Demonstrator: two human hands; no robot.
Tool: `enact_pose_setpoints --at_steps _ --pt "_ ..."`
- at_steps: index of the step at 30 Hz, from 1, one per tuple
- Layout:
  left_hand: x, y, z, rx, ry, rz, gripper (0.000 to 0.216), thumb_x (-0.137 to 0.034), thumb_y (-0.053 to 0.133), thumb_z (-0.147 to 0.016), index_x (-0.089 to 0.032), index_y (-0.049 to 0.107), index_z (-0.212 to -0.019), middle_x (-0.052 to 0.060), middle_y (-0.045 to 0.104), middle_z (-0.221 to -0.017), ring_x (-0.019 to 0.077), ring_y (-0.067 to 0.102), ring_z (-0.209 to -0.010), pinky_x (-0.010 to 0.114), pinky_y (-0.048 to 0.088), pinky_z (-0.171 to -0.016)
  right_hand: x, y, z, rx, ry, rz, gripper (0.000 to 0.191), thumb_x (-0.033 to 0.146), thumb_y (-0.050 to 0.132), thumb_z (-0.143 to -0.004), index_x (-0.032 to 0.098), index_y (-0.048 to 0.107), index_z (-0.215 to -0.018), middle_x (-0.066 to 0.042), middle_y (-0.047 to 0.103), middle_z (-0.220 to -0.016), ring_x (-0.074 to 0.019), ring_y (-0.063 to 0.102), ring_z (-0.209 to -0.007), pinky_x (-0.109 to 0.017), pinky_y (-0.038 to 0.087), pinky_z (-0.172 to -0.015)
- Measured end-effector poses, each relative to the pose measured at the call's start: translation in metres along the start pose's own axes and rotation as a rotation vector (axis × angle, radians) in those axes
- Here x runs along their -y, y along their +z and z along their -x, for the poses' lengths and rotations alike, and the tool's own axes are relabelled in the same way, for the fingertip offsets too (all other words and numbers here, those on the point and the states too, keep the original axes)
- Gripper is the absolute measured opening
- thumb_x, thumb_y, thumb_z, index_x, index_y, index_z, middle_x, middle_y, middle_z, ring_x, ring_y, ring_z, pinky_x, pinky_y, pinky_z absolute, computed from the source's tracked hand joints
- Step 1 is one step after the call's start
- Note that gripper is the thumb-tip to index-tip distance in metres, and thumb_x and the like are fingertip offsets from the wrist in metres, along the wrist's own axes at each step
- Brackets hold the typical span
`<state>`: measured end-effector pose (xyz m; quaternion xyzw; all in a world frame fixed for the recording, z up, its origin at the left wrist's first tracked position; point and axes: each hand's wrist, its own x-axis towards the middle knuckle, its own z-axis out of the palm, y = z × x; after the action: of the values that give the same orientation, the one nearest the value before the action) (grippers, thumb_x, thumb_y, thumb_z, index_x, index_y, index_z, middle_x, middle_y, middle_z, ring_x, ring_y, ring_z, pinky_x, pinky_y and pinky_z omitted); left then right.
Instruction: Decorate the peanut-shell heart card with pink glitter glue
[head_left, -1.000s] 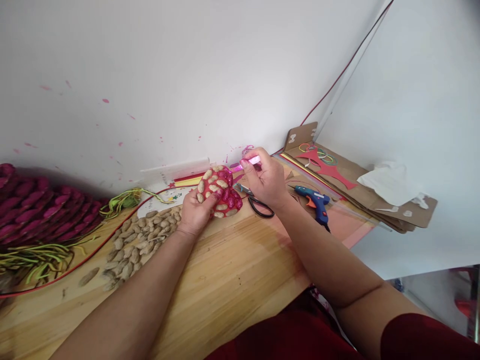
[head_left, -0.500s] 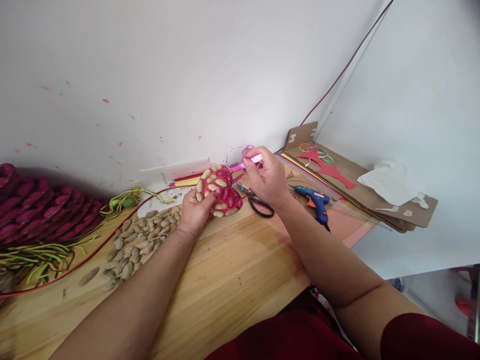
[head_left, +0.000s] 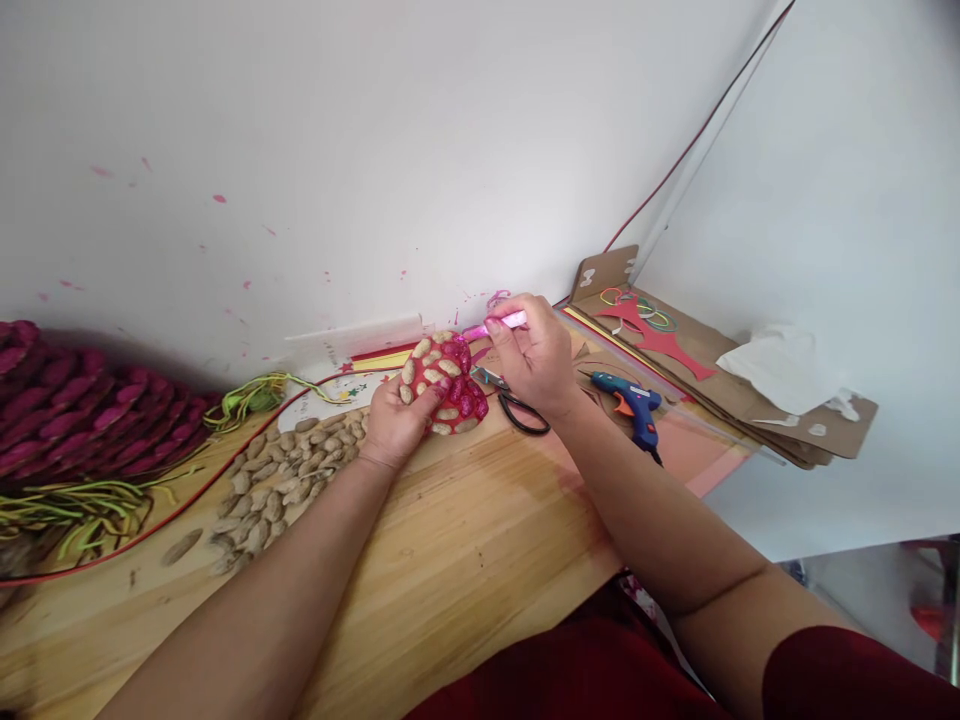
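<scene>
My left hand (head_left: 401, 418) grips the edge of a red cutout covered with peanuts (head_left: 450, 388), held tilted above the table. Along its right side the peanuts are painted magenta; those on the left keep their tan shells. Between the fingertips of my right hand (head_left: 534, 352) is a slim paintbrush (head_left: 504, 322) with a pale pink handle. Its magenta end meets the cutout's upper right edge. Loose peanuts (head_left: 289, 475) lie in a pile beside my left forearm. Just beyond the cutout, black-handled scissors (head_left: 523, 412) rest on the table.
A blue glue gun (head_left: 634, 400) lies right of my right hand. Cardboard sheets (head_left: 757, 410) with red paper scraps (head_left: 671, 350) and white tissue (head_left: 780, 365) sit farther right. At left are stacked magenta peanut pieces (head_left: 90, 410), yellow-green yarn (head_left: 251, 400) and a red cable (head_left: 195, 500).
My left hand and the cutout have shifted slightly to the right. The brush stays against the cutout's upper right edge, and my right hand has barely moved.
</scene>
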<state>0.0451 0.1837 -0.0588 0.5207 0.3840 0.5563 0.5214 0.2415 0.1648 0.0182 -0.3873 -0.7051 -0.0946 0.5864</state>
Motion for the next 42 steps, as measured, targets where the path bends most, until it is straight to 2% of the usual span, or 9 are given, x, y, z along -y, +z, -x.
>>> enact_pose_setpoints --at_steps 8,19,26,35,39,42 --pt "-0.005 0.002 0.001 -0.006 0.031 -0.09 0.046 -0.052 0.09 -0.065 -0.017 0.081 -0.092 0.007 0.084 -0.09 0.0238 0.077 -0.076 0.035 0.064 -0.075 0.005 0.0 0.001 0.159 -0.027 0.111 0.009 0.028 0.058 -0.101 0.024 0.064 -0.097 -0.004 0.074 -0.091 -0.0234 0.063 -0.095 -0.04 0.048 -0.092" --pt "-0.014 0.006 0.004 -0.043 -0.007 -0.05 0.04 -0.045 0.094 -0.059 -0.018 0.08 -0.085 0.006 0.08 -0.081 0.0241 0.074 -0.074 0.034 0.062 -0.072 0.005 0.006 0.003 0.258 -0.07 0.108 0.017 0.034 0.053 -0.105 0.026 0.065 -0.097 -0.004 0.075 -0.093 -0.0251 0.06 -0.098 -0.042 0.044 -0.093" --pt "-0.003 0.0 0.0 -0.068 0.024 -0.053 0.04 -0.044 0.092 -0.065 -0.018 0.082 -0.094 0.006 0.083 -0.09 0.024 0.076 -0.078 0.034 0.062 -0.078 0.003 0.005 0.003 0.31 -0.069 0.117 0.02 0.035 0.05 -0.106 0.026 0.065 -0.096 -0.006 0.076 -0.093 -0.0263 0.06 -0.097 -0.044 0.043 -0.093" --pt "-0.01 0.004 0.001 -0.07 -0.02 -0.061 0.043 -0.044 0.094 -0.061 -0.016 0.081 -0.091 0.006 0.082 -0.087 0.0244 0.075 -0.077 0.032 0.06 -0.074 0.002 0.003 0.001 0.27 -0.065 0.09 0.016 0.034 0.054 -0.104 0.025 0.065 -0.096 -0.004 0.076 -0.091 -0.0244 0.061 -0.092 -0.041 0.045 -0.09" --pt "-0.006 0.002 0.0 -0.054 -0.018 0.019 0.046 -0.047 0.095 -0.061 -0.017 0.081 -0.093 0.007 0.083 -0.09 0.0247 0.076 -0.078 0.035 0.062 -0.078 0.004 0.002 0.0 0.26 -0.075 0.101 0.012 0.03 0.056 -0.102 0.025 0.065 -0.095 -0.004 0.075 -0.09 -0.0243 0.063 -0.093 -0.041 0.046 -0.09" --pt "0.0 0.001 -0.002 -0.031 -0.062 0.083 0.05 -0.049 0.096 -0.06 -0.017 0.08 -0.094 0.008 0.083 -0.089 0.0248 0.077 -0.075 0.036 0.063 -0.075 0.003 0.0 0.0 0.193 -0.037 0.057 0.009 0.029 0.057 -0.102 0.025 0.064 -0.097 -0.004 0.074 -0.092 -0.0233 0.064 -0.094 -0.04 0.048 -0.09"
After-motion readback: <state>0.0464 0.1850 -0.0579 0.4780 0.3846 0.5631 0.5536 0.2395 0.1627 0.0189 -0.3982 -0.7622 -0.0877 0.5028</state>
